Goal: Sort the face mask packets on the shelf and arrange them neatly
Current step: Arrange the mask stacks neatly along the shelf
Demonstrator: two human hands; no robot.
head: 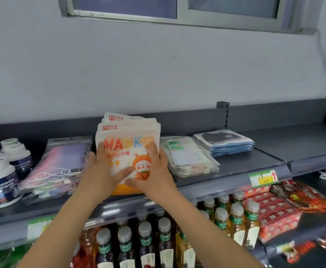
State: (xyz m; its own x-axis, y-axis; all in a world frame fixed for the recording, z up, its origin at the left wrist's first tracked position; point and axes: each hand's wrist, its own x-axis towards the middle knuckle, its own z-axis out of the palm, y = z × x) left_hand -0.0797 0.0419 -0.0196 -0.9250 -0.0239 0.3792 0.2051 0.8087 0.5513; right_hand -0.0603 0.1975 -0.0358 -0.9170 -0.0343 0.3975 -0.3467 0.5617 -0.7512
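Note:
A bundle of white and orange "MASK" packets (128, 140) with a rabbit picture stands upright on the dark shelf (235, 167). My left hand (100, 171) grips its left edge and my right hand (152, 175) its right edge, thumbs across the front. Left of the bundle lies a stack of pink and purple mask packets (59, 163). To its right lies a stack of clear "FACE MASK" packets (189, 157), and further right a flat stack of blue-edged packets with a black mask (224, 142).
White-capped dark bottles (1, 175) stand at the shelf's left end. The lower shelf holds drink bottles (144, 246) and red snack packets (274, 209). A green price tag (262, 177) hangs on the shelf edge. Grey wall and a window rise behind.

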